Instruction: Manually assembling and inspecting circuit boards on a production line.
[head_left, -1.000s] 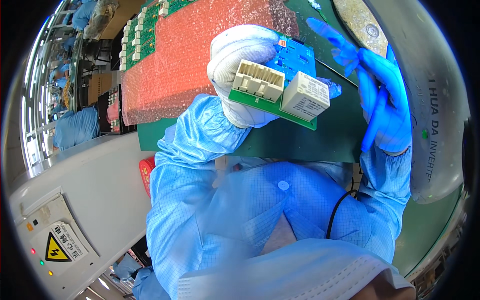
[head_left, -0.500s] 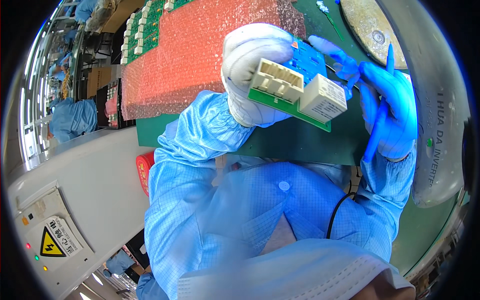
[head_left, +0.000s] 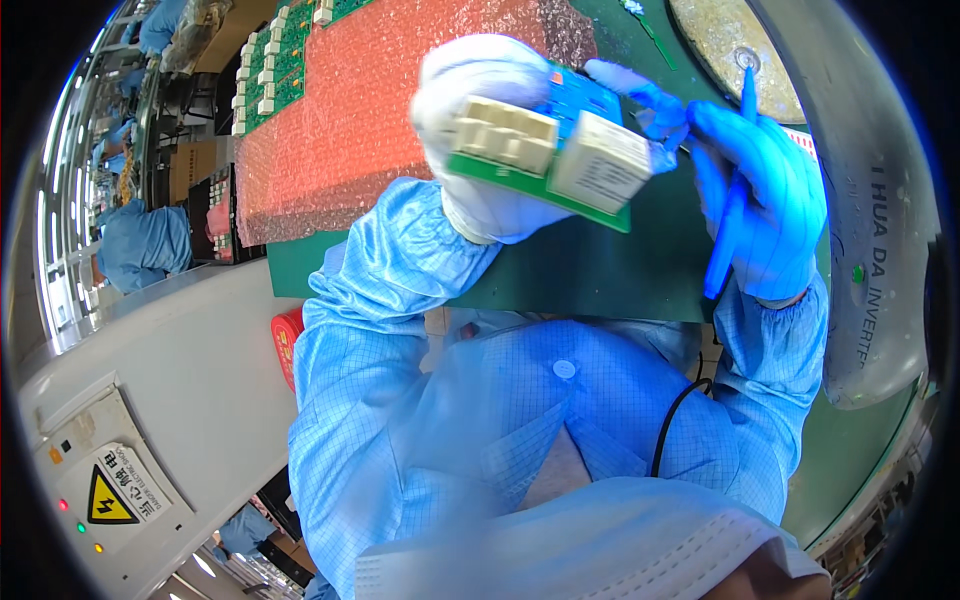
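The board (head_left: 538,186) is held up above the near part of the green table (head_left: 600,285), in front of the person's chest. Its green edge faces the wearer and slopes down to the right. On that edge stand a cream connector (head_left: 505,136), divided into blocks, at the left, and a white box (head_left: 602,166) at the right, with small dark print on its side. Behind them the upper part of the board shows bright blue. The connector is slightly blurred.

The left hand (head_left: 478,75), in a white glove, has the board gripped from its left and far side. Its fingers are curled in around it; the tips are hidden or too blurred to tell apart. The left forearm, in a light blue sleeve (head_left: 385,255), rises from the lower left with the elbow bent.

The right hand (head_left: 778,205), gloved and strongly blue, is up at the right with the forearm nearly upright. A slim tool (head_left: 728,235) lies across its palm, one tip pointing up past the knuckles, the other end down near the wrist. The fingers are partly bent around the tool, while some reach left to the board's right side; whether they touch it cannot be told.

Red bubble wrap (head_left: 350,140) covers the table beyond the left hand.
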